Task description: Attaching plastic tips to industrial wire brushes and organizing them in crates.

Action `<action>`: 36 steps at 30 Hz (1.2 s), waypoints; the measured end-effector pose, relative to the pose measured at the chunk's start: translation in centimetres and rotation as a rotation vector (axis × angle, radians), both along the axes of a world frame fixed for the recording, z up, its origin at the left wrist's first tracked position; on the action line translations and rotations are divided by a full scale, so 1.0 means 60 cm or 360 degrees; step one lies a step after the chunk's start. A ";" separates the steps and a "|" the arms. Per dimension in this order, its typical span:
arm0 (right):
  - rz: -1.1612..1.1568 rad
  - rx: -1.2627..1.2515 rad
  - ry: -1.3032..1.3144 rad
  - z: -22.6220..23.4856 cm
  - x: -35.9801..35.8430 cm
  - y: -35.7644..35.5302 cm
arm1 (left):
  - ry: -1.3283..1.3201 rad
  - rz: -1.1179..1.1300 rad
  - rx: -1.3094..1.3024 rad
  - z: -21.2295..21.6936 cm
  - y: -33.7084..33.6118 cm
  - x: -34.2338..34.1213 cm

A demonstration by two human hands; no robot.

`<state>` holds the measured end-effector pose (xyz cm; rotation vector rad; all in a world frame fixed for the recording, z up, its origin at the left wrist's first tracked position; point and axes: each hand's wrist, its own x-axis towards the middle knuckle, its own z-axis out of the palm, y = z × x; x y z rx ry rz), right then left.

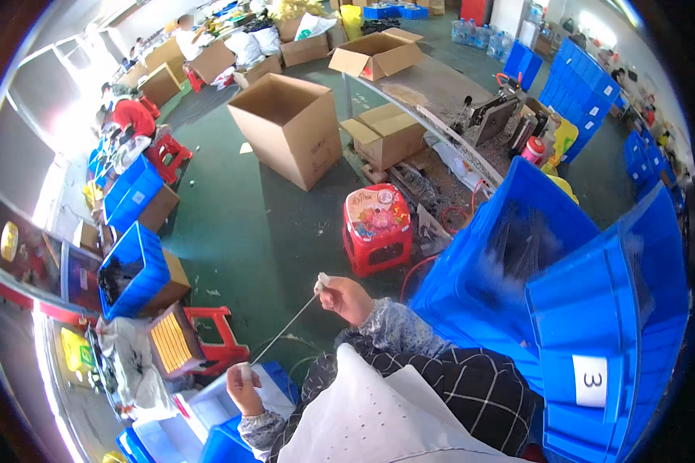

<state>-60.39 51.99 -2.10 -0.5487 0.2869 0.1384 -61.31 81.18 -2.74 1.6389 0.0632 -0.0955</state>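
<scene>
A thin, light-coloured cord or rod point(284, 328) runs straight and slanting between my two hands. My right hand point(347, 299) pinches its upper end, out in front of my lap. My left hand point(243, 392), lower and to the left, closes on the other end above a blue bin point(274, 386). Something white, like a finger cover, shows at the fingertips of each hand. Whether the thin piece is stiff or stretched, I cannot tell. A white cloth point(355, 409) lies over my lap, on top of dark checked fabric point(471, 386).
Large blue crates point(594, 332) stand close on my right. Ahead are a red stool point(377, 224), an open carton point(286, 127) and a workbench point(432, 85) with a small machine point(490, 119). More blue bins point(135, 266) and another red stool point(220, 339) line the left side.
</scene>
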 end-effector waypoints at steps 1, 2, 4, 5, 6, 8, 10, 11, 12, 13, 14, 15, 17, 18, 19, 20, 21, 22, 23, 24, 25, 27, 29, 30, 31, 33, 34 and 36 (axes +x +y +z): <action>0.0001 -0.0101 -0.0039 0.004 0.022 -0.016 | -0.0075 0.0003 -0.0149 -0.010 -0.014 0.038; -0.0021 -0.0105 -0.0013 -0.003 0.036 -0.034 | -0.0099 0.0027 -0.0168 -0.002 -0.043 0.073; -0.0124 -0.0060 0.0065 -0.017 0.054 -0.071 | -0.0002 0.0057 -0.0454 0.015 -0.105 0.148; -0.0115 -0.0108 0.0055 -0.024 0.054 -0.089 | 0.0055 0.0000 -0.0456 0.011 -0.129 0.179; -0.0187 -0.0113 0.0108 -0.028 0.052 -0.102 | 0.0114 -0.0025 -0.0612 0.005 -0.149 0.210; -0.0402 -0.0151 0.0115 -0.017 0.057 -0.123 | 0.0336 -0.0196 -0.0933 -0.013 -0.184 0.268; -0.0584 -0.0080 0.0145 -0.035 0.063 -0.148 | 0.0429 -0.0414 -0.1049 -0.028 -0.234 0.319; -0.0668 -0.0101 0.0140 -0.037 0.065 -0.162 | 0.0474 -0.0504 -0.1051 -0.035 -0.265 0.344; -0.0750 -0.0120 0.0132 -0.039 0.066 -0.175 | 0.0526 -0.0580 -0.1010 -0.040 -0.297 0.363; -0.0870 -0.0225 0.0111 -0.041 0.071 -0.185 | 0.0564 -0.0649 -0.0969 -0.044 -0.327 0.384; -0.1009 -0.0191 0.0079 -0.045 0.076 -0.194 | 0.0586 -0.0726 -0.0966 -0.048 -0.354 0.404; -0.1084 -0.0222 0.0065 -0.046 0.084 -0.203 | 0.0641 -0.0883 -0.1041 -0.052 -0.380 0.424; -0.1217 -0.0249 0.0015 -0.051 0.107 -0.213 | 0.0805 -0.1106 -0.1107 -0.056 -0.421 0.471; -0.1275 -0.0250 0.0017 -0.050 0.123 -0.214 | 0.0825 -0.1162 -0.1095 -0.060 -0.434 0.499; -0.1298 -0.0371 0.0115 -0.036 0.132 -0.216 | 0.0791 -0.1195 -0.1156 -0.069 -0.448 0.520; -0.1314 -0.0484 0.0206 -0.023 0.149 -0.220 | 0.0744 -0.1225 -0.1216 -0.074 -0.460 0.551; -0.1306 -0.0602 0.0335 -0.015 0.157 -0.229 | 0.0733 -0.1343 -0.1177 -0.083 -0.464 0.597; -0.1466 -0.1128 0.0425 -0.011 0.159 -0.243 | 0.0753 -0.1390 -0.1177 -0.088 -0.462 0.639; -0.1744 -0.1857 0.0607 -0.052 0.145 -0.272 | 0.0688 -0.1328 -0.1120 -0.090 -0.459 0.679; -0.1778 -0.2681 0.1337 -0.029 0.139 -0.287 | 0.0611 -0.1235 -0.1061 -0.092 -0.455 0.716; -0.1869 -0.3401 0.1920 0.004 0.135 -0.306 | 0.0673 -0.1074 -0.1063 -0.083 -0.459 0.740; -0.1643 -0.3893 0.3127 0.035 0.092 -0.352 | 0.0757 -0.1172 -0.1028 -0.092 -0.467 0.805; -0.1666 -0.3779 0.3303 0.045 0.030 -0.384 | 0.0930 -0.1122 -0.0952 -0.109 -0.493 0.855; -0.1363 -0.3750 0.3433 0.034 0.023 -0.405 | 0.0931 -0.1087 -0.0943 -0.118 -0.496 0.874; -0.1162 -0.3822 0.3573 0.019 0.019 -0.415 | 0.0998 -0.1118 -0.1015 -0.126 -0.507 0.893; -0.1252 -0.3757 0.3735 0.015 0.025 -0.431 | 0.1072 -0.1140 -0.1115 -0.131 -0.540 0.920; -0.1541 -0.3631 0.3722 0.019 0.034 -0.434 | 0.1068 -0.1125 -0.1124 -0.128 -0.560 0.926; -0.1412 -0.3870 0.3877 0.009 0.030 -0.439 | 0.1058 -0.1140 -0.1178 -0.117 -0.595 0.940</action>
